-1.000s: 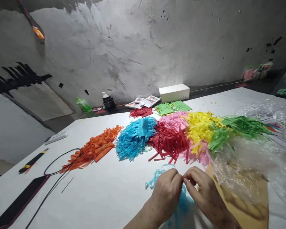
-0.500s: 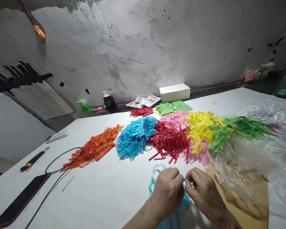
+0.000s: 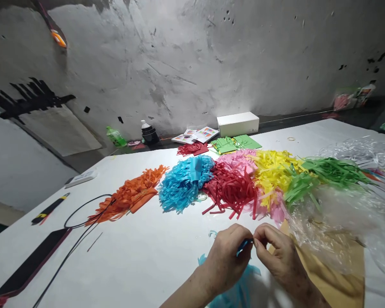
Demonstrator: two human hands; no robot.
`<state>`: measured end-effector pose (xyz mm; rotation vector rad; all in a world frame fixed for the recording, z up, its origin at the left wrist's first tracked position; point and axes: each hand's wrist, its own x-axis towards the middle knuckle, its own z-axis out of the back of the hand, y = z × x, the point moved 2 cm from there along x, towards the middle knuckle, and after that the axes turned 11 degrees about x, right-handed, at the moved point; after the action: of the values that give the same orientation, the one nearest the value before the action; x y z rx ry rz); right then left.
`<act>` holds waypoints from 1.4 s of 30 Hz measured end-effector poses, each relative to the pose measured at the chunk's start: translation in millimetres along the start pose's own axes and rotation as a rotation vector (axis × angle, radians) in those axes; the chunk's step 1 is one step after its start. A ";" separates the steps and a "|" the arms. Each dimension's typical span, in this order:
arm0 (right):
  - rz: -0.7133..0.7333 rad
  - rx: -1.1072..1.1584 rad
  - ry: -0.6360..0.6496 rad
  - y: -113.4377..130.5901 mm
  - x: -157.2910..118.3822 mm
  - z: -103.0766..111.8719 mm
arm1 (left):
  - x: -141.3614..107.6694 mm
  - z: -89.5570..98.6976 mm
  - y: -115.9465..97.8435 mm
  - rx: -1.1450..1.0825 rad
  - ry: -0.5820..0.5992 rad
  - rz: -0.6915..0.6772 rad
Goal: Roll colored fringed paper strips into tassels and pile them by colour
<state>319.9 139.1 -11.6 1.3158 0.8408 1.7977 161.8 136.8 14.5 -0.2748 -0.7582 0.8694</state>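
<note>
In front of me, my left hand (image 3: 226, 254) is closed round a light blue tissue-paper tassel (image 3: 235, 288), its fringe hanging below the palm towards the table. A bit of darker blue shows between the thumb and fingers. My right hand (image 3: 280, 259) pinches at the tip of the left fingers, thumb against forefinger; what lies in that pinch is mostly hidden. Beyond the hands, a row of fringed paper bundles lies on the table: orange (image 3: 128, 194), blue (image 3: 181, 186), red (image 3: 229, 186), pink (image 3: 274, 207), yellow (image 3: 272, 171) and green (image 3: 333, 171).
Clear plastic wrapping (image 3: 327, 235) and a tan sheet (image 3: 346, 278) lie on the right. At left are a black cable (image 3: 66, 259), a utility knife (image 3: 49, 209) and a dark flat board (image 3: 32, 265). A white box (image 3: 237, 125) stands near the wall.
The blue piece that spanned the gap between my hands now shows inside the left grip. My hands have come closer, fingertips meeting, and the view has shifted slightly.
</note>
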 end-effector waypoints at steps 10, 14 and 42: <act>0.091 -0.001 -0.055 2.2 -3.0 -3.6 | 1.9 1.5 -7.6 -0.080 -0.112 -0.071; 0.191 -0.052 -0.065 8.7 -2.6 -4.6 | 0.0 0.1 -6.3 -0.117 -0.117 -0.028; -0.142 0.443 0.018 -5.3 -4.5 6.3 | 4.6 5.6 -3.3 -0.711 0.139 0.569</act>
<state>327.9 138.5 -16.6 1.4681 1.3636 1.5665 161.7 137.9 22.4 -1.2153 -0.8526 1.0699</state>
